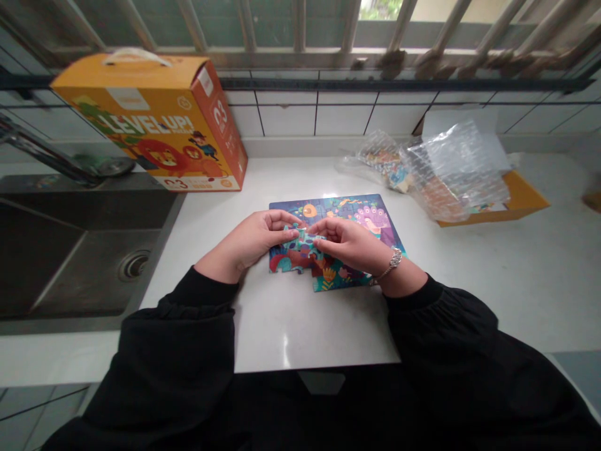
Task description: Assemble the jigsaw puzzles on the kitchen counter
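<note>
A colourful jigsaw puzzle [335,272] lies on the white countertop, with a gap along its lower left edge. Over its left part, my left hand [258,241] pinches light-blue puzzle pieces [303,238] between thumb and fingers. From the other side my right hand [354,241], with a bracelet at the wrist, has its thumb and fingers closed on the same small cluster. How many pieces are between the hands, and whether they are joined, I cannot make out. Both hands partly cover the puzzle.
An orange puzzle box [154,134] with a handle stands at the back left. Beside it is a sink [89,263] with a faucet [47,150]. At the right, clear plastic bags [451,166], one with pieces inside, lie on and beside an orange box tray [526,194].
</note>
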Motion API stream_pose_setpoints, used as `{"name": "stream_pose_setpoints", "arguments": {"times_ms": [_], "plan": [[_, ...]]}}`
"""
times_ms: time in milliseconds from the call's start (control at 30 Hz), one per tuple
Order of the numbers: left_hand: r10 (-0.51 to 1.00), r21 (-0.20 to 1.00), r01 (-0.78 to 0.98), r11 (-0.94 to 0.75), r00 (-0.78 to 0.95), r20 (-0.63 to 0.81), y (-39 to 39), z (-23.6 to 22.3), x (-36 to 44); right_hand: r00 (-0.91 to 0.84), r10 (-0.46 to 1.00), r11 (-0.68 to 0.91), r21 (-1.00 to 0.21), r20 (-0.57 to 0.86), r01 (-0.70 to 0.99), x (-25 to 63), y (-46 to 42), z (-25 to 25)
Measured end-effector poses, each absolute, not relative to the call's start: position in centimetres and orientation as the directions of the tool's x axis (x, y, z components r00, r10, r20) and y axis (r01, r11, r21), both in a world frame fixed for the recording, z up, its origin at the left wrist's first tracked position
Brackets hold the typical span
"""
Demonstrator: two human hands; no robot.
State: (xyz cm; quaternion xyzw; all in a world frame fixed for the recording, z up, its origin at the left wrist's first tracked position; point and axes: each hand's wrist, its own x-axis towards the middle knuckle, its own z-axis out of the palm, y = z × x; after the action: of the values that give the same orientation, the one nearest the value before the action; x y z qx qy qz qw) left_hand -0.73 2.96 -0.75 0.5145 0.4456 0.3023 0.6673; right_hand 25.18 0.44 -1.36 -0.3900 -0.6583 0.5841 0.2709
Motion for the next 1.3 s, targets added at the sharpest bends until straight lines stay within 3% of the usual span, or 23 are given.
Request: {"name": "stream_pose_setpoints", "arguments": {"times_ms": [200, 433, 733, 933, 1300], "plan": [[0.910, 0.965, 0.019, 0.263, 0.326, -0.255, 3.8, -1.9, -1.5, -0.519, 0.850, -0.006, -0.988, -0.088, 0.157, 25.3, 0.6, -1.3], [0.874, 0.950, 0.006, 0.313, 0.389, -0.291, 3.1, -1.2, -0.8, -0.371, 0.924, -0.121, -0.991, -0.094, -0.050, 25.0, 1.4, -2.6], [0.873, 0.949, 0.006, 0.316, 0.391, -0.293, 2.8, -1.1, -0.7, -0.403, 0.912, -0.064, -0.997, -0.074, 0.039, 25.3, 1.6, -2.9], [0.868, 0.947, -0.030, 0.321, 0.408, -0.281, 2.8, -1.0, -0.6, -0.342, 0.937, -0.074, -0.997, -0.063, -0.020, 25.1, 1.3, -2.1], [0.873, 0.945, -0.043, 0.323, 0.400, -0.280, 2.8, -1.1, -0.4, -0.387, 0.916, -0.091, -0.994, -0.106, 0.057, 25.0, 1.2, -2.7]]}}
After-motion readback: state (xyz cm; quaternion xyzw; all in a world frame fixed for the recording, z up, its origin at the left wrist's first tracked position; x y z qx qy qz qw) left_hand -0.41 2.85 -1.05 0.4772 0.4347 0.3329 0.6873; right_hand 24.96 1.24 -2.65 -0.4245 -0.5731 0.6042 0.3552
